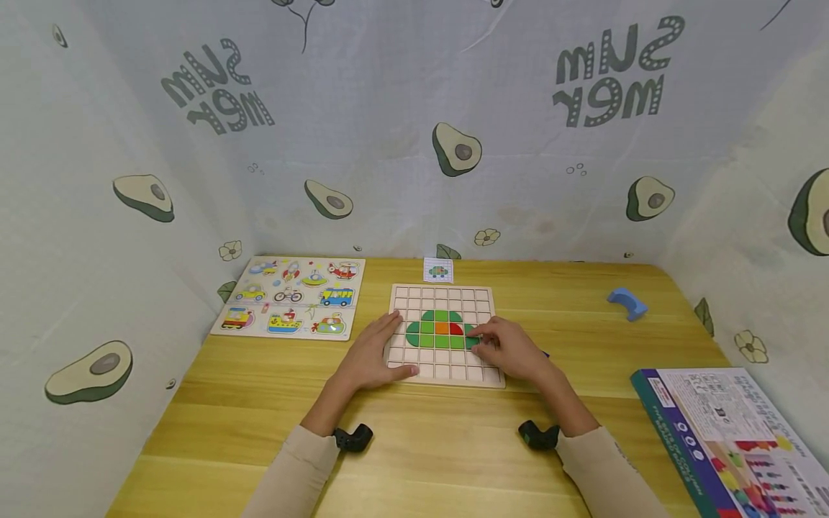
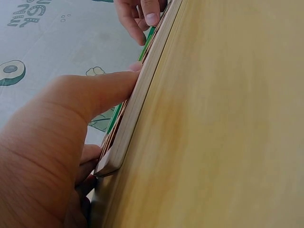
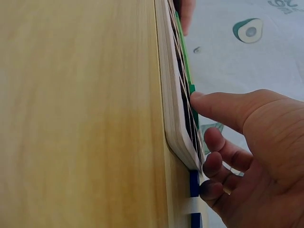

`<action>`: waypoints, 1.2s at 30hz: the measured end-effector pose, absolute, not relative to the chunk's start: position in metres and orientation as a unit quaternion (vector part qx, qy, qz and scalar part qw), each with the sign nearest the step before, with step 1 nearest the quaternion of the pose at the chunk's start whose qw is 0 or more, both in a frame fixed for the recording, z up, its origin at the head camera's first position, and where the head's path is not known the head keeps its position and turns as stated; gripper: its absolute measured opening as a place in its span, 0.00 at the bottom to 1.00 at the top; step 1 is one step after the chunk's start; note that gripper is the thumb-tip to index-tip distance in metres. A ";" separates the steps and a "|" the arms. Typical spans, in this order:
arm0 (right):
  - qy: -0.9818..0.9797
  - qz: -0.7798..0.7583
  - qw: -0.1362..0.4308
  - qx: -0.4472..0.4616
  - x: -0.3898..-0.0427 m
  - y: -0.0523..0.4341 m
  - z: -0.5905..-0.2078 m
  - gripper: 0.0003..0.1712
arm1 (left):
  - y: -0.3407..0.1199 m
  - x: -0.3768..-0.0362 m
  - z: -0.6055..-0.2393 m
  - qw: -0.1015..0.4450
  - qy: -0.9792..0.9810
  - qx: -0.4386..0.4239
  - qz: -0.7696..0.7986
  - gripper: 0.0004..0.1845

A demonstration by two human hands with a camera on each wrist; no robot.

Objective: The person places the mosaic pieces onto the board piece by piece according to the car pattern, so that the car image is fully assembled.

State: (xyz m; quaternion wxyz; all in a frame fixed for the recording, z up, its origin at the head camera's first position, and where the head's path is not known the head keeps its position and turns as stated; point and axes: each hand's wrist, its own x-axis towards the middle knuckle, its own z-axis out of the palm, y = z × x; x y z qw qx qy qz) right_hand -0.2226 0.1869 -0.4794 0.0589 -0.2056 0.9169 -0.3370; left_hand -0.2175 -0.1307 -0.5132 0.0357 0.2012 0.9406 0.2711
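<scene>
A square wooden grid board [image 1: 447, 373] lies on the table, with green, orange and red tiles set in a car-like shape. My left hand [image 1: 372, 352] rests on the board's left side, fingers spread over the edge and thumb on the front rim. At the right end of the shape, my right hand [image 1: 508, 347] pinches a dark green tile [image 1: 470, 344] between thumb and index finger. In the right wrist view the thumb tip presses that tile's near side, while the other fingers curl loosely beside the board. The index fingertip is hidden there.
A small picture card [image 1: 438, 270] stands behind the board. To the left lies a vehicle puzzle board [image 1: 304, 331]. A blue arch block [image 1: 627, 303] and a boxed set [image 1: 719, 432] are at the right. Dark blue pieces [image 3: 194, 184] lie beside the board's right edge.
</scene>
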 end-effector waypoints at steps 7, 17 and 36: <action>0.919 -0.335 0.052 -0.200 -0.222 0.186 -0.481 0.14 | -0.132 -0.217 -0.513 0.031 0.939 0.205 0.274 0.59; 0.920 -0.340 0.045 -0.191 -0.223 0.186 -0.480 0.11 | -0.131 -0.217 -0.514 0.033 0.941 0.203 0.270 0.59; 0.931 -0.332 0.028 -0.149 -0.213 0.223 -0.476 0.13 | -0.131 -0.215 -0.510 0.037 0.937 0.204 0.280 0.59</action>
